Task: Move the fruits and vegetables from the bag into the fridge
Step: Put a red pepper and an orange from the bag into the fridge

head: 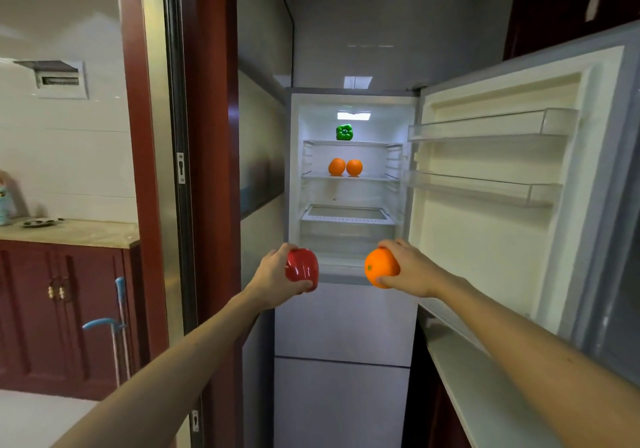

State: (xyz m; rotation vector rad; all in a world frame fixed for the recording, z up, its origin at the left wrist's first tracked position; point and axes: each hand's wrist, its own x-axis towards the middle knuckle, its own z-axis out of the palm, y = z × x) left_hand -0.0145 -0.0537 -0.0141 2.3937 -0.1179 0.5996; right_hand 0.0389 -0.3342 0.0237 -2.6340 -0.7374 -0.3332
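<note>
An open fridge is seen ahead in a tiled nook, its door swung right. A red pepper is gripped by the curled left hand, and an orange by the curled right hand. Above and beyond both grips, a green pepper is shelved over two oranges.

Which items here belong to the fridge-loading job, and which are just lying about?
Job: left hand gripping red pepper; right hand gripping orange; green pepper on top shelf, two oranges on the shelf below; fridge, door open.
Lying about: mop, plate on counter, cabinet.
</note>
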